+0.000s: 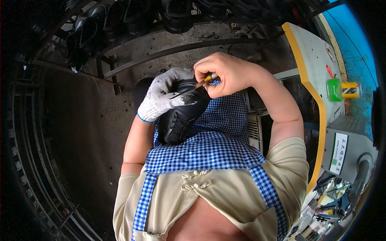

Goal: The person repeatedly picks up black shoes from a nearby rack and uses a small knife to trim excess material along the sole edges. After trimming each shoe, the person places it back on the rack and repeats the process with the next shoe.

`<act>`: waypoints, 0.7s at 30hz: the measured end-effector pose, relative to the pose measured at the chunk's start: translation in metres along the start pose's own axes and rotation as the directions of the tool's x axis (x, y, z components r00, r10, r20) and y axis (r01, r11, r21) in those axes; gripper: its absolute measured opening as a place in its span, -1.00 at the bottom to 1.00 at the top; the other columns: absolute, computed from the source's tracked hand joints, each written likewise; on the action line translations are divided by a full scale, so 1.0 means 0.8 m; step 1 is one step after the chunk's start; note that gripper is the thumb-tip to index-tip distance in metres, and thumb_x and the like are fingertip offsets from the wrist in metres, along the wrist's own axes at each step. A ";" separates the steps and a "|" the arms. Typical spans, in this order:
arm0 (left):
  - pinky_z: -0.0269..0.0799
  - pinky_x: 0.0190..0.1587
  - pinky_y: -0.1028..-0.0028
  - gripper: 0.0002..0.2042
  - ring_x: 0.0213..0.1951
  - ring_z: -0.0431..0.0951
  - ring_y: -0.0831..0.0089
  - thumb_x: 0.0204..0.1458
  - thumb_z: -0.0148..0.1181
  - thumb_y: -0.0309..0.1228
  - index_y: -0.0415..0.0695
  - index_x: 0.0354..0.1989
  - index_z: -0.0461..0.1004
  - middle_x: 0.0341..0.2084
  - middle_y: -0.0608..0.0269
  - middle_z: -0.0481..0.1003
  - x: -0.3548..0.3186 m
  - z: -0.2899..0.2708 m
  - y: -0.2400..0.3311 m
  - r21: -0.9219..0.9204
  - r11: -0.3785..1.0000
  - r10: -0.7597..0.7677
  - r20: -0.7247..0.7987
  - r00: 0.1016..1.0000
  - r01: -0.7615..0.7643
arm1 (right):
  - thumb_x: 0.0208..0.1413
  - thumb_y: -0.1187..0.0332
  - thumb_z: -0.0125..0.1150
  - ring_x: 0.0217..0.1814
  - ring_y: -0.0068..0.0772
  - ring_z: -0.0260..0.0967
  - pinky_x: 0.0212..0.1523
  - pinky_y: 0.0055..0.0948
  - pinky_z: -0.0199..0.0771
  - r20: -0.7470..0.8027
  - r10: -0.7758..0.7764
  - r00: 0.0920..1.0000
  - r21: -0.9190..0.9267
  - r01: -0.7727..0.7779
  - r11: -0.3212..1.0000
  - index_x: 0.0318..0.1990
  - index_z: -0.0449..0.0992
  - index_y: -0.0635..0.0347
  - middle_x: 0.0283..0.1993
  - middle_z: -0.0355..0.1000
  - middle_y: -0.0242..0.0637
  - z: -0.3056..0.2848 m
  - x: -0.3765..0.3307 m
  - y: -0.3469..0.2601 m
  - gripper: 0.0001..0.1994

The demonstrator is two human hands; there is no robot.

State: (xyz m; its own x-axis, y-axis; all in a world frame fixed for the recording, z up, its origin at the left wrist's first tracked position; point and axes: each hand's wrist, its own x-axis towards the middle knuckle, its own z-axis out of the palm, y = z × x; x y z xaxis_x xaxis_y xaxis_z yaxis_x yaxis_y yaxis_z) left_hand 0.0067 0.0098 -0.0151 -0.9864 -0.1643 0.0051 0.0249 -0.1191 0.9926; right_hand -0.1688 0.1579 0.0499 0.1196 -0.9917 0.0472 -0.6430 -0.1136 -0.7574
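Observation:
A black lace-up shoe (176, 125) rests on my lap, on the blue checked apron, with its laces toward me. My left hand (160, 95), in a white knitted glove with dark smudges on the thumb, is closed around the shoe's far part. My bare right hand (227, 74) pinches what looks like a thin-bladed knife (189, 90) by its yellow and white handle. The dark narrow blade slants down to the left over the shoe, its tip near my gloved thumb. Whether the blade touches the shoe, I cannot tell.
Several black shoes (177, 16) stand on a dark metal rack along the far side. A white bench with a yellow edge (321, 116) runs along my right, carrying a green container (333, 90) and a grey machine (349, 144). Metal rails (36, 132) lie at the left.

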 end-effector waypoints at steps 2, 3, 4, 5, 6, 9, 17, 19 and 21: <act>0.42 -0.01 0.46 -0.46 -0.14 0.52 0.49 -0.23 0.52 -0.21 -0.26 -0.09 0.52 -0.20 0.22 0.55 0.000 -0.002 -0.002 -0.009 1.000 -0.008 0.008 1.000 0.008 | -0.23 0.48 0.25 -0.42 -0.34 0.38 -0.37 -0.37 0.40 0.020 0.028 0.999 0.029 -0.029 0.999 -0.48 0.40 0.30 -0.48 0.42 -0.24 -0.001 0.000 0.001 -0.85; 0.42 -0.01 0.45 -0.45 -0.14 0.51 0.49 -0.24 0.52 -0.20 -0.26 -0.09 0.52 -0.20 0.22 0.55 0.000 -0.002 -0.002 -0.017 1.000 -0.007 0.012 1.000 0.007 | -0.22 0.48 0.25 -0.42 -0.37 0.37 -0.37 -0.38 0.40 0.029 0.042 0.999 0.042 -0.043 0.998 -0.48 0.40 0.30 -0.48 0.42 -0.24 -0.001 0.000 0.002 -0.85; 0.42 -0.01 0.45 -0.44 -0.14 0.51 0.49 -0.24 0.52 -0.19 -0.26 -0.09 0.52 -0.20 0.22 0.55 0.000 -0.001 -0.002 -0.024 1.000 -0.006 0.016 1.000 0.007 | -0.22 0.49 0.25 -0.42 -0.39 0.37 -0.36 -0.38 0.40 0.030 0.039 0.999 0.060 -0.041 0.997 -0.48 0.40 0.30 -0.48 0.42 -0.25 -0.001 -0.001 0.002 -0.85; 0.42 0.00 0.45 -0.43 -0.14 0.51 0.48 -0.25 0.52 -0.18 -0.27 -0.09 0.52 -0.20 0.22 0.55 0.000 -0.001 -0.002 -0.027 1.000 -0.002 0.012 1.000 0.002 | -0.22 0.49 0.25 -0.41 -0.40 0.37 -0.36 -0.39 0.41 0.031 0.036 0.999 0.077 -0.038 0.996 -0.48 0.40 0.31 -0.47 0.42 -0.25 -0.001 -0.001 0.002 -0.85; 0.42 0.00 0.44 -0.42 -0.14 0.52 0.48 -0.26 0.53 -0.16 -0.27 -0.09 0.52 -0.20 0.22 0.54 -0.001 -0.002 -0.002 -0.031 1.000 0.000 0.008 1.000 0.000 | -0.22 0.50 0.25 -0.41 -0.42 0.37 -0.36 -0.39 0.41 0.032 0.033 0.999 0.097 -0.036 0.995 -0.47 0.39 0.31 -0.47 0.42 -0.26 -0.001 -0.001 0.002 -0.85; 0.41 0.00 0.44 -0.40 -0.13 0.52 0.46 -0.28 0.53 -0.13 -0.27 -0.09 0.52 -0.20 0.22 0.54 -0.002 -0.001 0.000 -0.037 0.999 -0.006 -0.002 1.000 0.006 | -0.21 0.51 0.24 -0.39 -0.43 0.37 -0.35 -0.40 0.42 0.036 0.050 0.998 0.135 -0.054 0.989 -0.46 0.39 0.31 -0.45 0.42 -0.26 0.001 -0.005 0.007 -0.85; 0.41 0.03 0.44 -0.39 -0.12 0.52 0.44 -0.32 0.54 -0.22 -0.28 -0.06 0.50 -0.17 0.19 0.54 -0.005 -0.005 -0.002 -0.069 0.997 0.017 -0.039 0.999 -0.020 | -0.19 0.52 0.23 -0.41 -0.41 0.36 -0.35 -0.43 0.40 -0.136 0.007 0.991 0.150 0.014 0.989 -0.46 0.37 0.29 -0.45 0.41 -0.27 0.019 -0.023 0.010 -0.85; 0.42 0.04 0.43 -0.38 -0.11 0.52 0.43 -0.32 0.54 -0.25 -0.29 -0.04 0.49 -0.17 0.19 0.54 -0.010 -0.010 0.000 -0.156 0.988 -0.005 -0.057 0.998 -0.004 | -0.17 0.52 0.23 -0.43 -0.43 0.34 -0.36 -0.44 0.38 -0.185 0.025 0.982 0.199 0.013 0.980 -0.45 0.36 0.28 -0.46 0.39 -0.28 0.023 -0.032 0.012 -0.85; 0.42 0.05 0.41 -0.37 -0.10 0.53 0.41 -0.33 0.54 -0.27 -0.29 -0.03 0.48 -0.16 0.20 0.54 -0.014 -0.011 -0.001 -0.193 0.981 -0.020 -0.073 0.997 0.006 | -0.15 0.52 0.24 -0.44 -0.47 0.33 -0.38 -0.46 0.36 -0.252 0.058 0.966 0.274 0.013 0.962 -0.45 0.34 0.26 -0.47 0.36 -0.30 0.032 -0.046 0.022 -0.84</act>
State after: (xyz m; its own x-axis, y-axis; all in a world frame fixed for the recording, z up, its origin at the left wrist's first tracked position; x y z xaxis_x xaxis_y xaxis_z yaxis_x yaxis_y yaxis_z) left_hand 0.0196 0.0030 -0.0167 -0.9722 -0.2330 -0.0238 0.0502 -0.3064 0.9506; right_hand -0.1654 0.1941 0.0182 -0.1121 -0.9798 0.1654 -0.4096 -0.1061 -0.9061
